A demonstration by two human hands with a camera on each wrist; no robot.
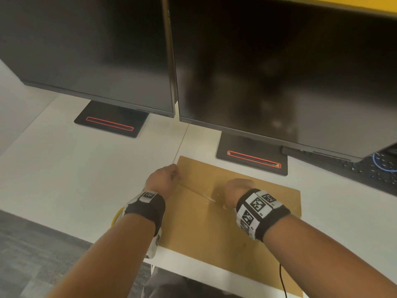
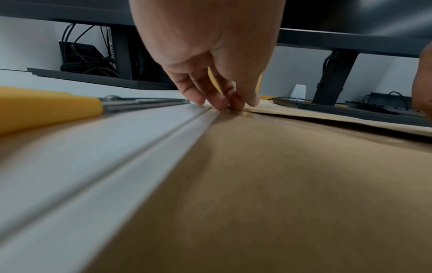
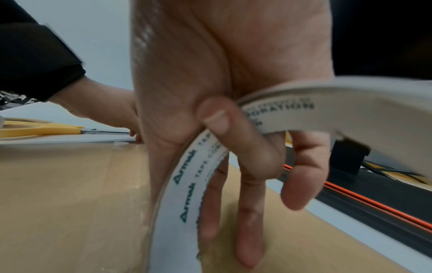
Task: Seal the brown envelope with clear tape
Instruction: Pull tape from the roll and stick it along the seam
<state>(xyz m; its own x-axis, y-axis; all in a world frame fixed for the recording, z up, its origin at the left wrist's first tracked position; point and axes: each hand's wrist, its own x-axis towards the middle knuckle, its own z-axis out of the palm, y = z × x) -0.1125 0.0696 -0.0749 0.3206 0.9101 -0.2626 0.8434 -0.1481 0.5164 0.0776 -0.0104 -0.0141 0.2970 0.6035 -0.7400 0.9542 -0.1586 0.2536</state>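
Right hand [image 3: 222,88] gripping tape roll [image 3: 355,114], left hand [image 2: 210,46] pressing clear tape [image 3: 124,162] onto brown envelope [image 1: 204,233]

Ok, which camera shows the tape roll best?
The right wrist view: the tape roll fills it, printed core legible, right hand gripping it. The head view mostly hides it behind that hand; the left wrist view misses it.
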